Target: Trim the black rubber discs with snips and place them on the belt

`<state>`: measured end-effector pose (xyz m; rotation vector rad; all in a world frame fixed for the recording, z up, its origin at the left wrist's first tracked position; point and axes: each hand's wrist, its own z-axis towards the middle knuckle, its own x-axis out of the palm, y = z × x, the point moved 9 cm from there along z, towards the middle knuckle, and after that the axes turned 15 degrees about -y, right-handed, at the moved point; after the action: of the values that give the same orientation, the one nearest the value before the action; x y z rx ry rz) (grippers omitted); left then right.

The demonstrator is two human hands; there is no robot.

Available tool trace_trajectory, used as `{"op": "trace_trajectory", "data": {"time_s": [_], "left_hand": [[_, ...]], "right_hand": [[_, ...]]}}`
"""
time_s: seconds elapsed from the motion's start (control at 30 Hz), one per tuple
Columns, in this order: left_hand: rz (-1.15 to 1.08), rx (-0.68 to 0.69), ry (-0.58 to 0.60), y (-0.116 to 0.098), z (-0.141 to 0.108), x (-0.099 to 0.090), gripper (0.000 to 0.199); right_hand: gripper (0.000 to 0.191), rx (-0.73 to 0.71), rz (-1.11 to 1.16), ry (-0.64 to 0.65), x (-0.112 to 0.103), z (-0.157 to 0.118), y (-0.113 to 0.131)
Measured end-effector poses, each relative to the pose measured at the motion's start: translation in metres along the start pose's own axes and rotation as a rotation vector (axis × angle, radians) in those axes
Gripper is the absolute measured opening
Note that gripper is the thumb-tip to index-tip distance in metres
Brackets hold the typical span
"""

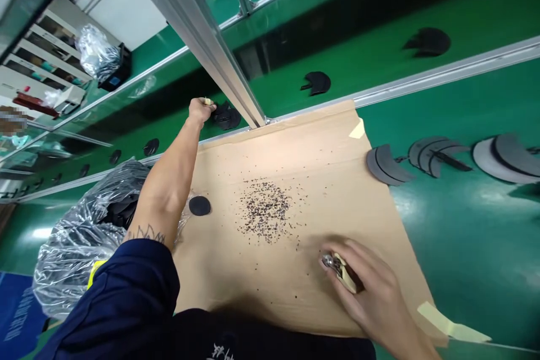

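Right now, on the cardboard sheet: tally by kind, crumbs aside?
Black disc: 1
Masking tape strips: 2
Total: 3

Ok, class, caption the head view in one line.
Right hand grips yellow-handled metal pliers over a tan cardboard sheet strewn with black crumbs; left hand reaches toward a black foam piece.

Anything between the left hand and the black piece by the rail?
Nothing visible. The left hand is right next to the black piece; the metal rail runs past its far side.
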<state>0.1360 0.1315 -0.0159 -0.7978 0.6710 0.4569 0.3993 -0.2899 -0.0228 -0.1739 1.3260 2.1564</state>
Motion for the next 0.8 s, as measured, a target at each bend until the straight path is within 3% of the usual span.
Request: {"op": "trace_trajectory", "data": {"time_s": [0.07,0.2,0.3,0.4,0.53,0.6,0.7,0.8], "left_hand": [[-0.024,-0.065,-0.083,0.004,0.004,-0.013,0.072],[-0.036,-0.195,-0.276,0.007,0.004,-0.061,0.054],[-0.048,-0.277,-0.39,-0.013,-0.016,-0.096,0.028],[-0.226,-0.377,-0.388,-0.065,-0.066,-0.11,0.017],[-0.503,-0.366,-0.161,-0.179,-0.166,-0.097,0.022],[-0.54,-0.381,-0.102,-0.22,-0.216,-0.09,0.02],[-0.503,-0.435,-0.072,-0.236,-0.268,-0.086,0.026],[-0.287,-0.325,-0.018,-0.215,-0.282,-0.094,0.024]], "right_hand": [[0.018,0.001,0.002,0.007,0.002,-0.001,0.002],[0.014,0.002,0.019,0.019,0.009,-0.001,0.011],[0.01,0.048,0.065,0.044,0.023,0.006,0.019],[0.017,0.139,0.127,0.026,0.042,0.02,0.027],[0.04,0.301,0.252,0.038,0.076,0.027,0.039],[0.041,0.355,0.322,0.117,0.094,0.022,0.047],[0.029,0.392,0.35,0.229,0.11,0.01,0.055],[0.032,0.441,0.299,0.245,0.11,0.002,0.051]]}}
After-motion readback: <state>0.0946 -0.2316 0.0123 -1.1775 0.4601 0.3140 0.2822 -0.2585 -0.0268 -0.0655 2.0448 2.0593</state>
